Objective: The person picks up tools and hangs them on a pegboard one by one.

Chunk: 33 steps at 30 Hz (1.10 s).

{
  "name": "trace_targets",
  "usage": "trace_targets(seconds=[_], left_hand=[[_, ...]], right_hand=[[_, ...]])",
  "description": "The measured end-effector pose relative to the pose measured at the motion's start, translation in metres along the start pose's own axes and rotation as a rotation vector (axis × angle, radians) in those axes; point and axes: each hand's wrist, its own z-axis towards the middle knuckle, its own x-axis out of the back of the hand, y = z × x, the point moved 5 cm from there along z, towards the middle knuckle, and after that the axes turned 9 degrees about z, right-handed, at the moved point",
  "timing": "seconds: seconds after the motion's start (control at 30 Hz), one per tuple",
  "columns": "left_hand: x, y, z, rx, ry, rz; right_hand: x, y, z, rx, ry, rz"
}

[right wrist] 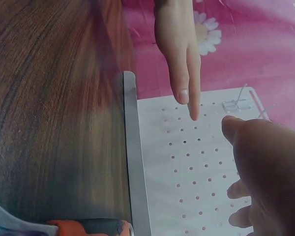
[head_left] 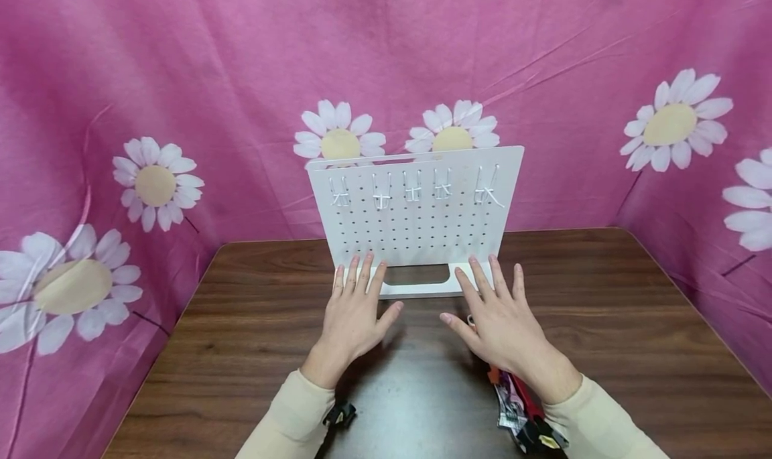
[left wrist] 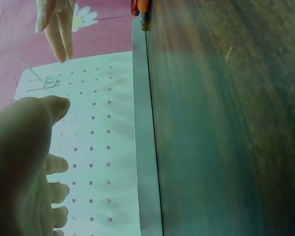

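Observation:
A white pegboard (head_left: 416,228) stands upright on a base with a cut-out slot, near the back of the table. Several white wire hooks (head_left: 413,192) hang in a row along its top. My left hand (head_left: 354,321) is held palm down with fingers spread, overlapping the board's lower left corner in the head view. On the other side, my right hand (head_left: 503,325) is spread the same way before the lower right corner. Neither hand holds anything. Beneath the right hand and wrist lie small items (head_left: 512,405) in red, orange and purple, partly hidden.
The brown wooden table (head_left: 241,352) reaches to a pink cloth (head_left: 253,77) with large white daisies behind and at both sides. An orange-and-black object (right wrist: 93,227) and a grey curved piece (right wrist: 14,219) show at the bottom of the right wrist view.

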Motion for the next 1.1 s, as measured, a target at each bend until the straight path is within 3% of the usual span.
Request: trace_targets(seconds=[0.4,0.73,0.87,1.1], left_hand=[[0.004,-0.005,0.002,-0.03,0.095,-0.082],[0.017,-0.015,0.003,-0.04,0.284,-0.185],[0.017,-0.022,0.003,0.001,0.3,-0.224],[0.014,-0.036,0.007,0.059,0.275,-0.317]], right_hand=[[0.004,0.006,-0.008,0.019,0.022,0.099],[0.007,0.013,-0.014,0.025,0.032,0.202],[0.011,0.016,-0.018,0.049,0.074,0.212],[0.014,0.022,-0.025,0.05,0.129,0.257]])
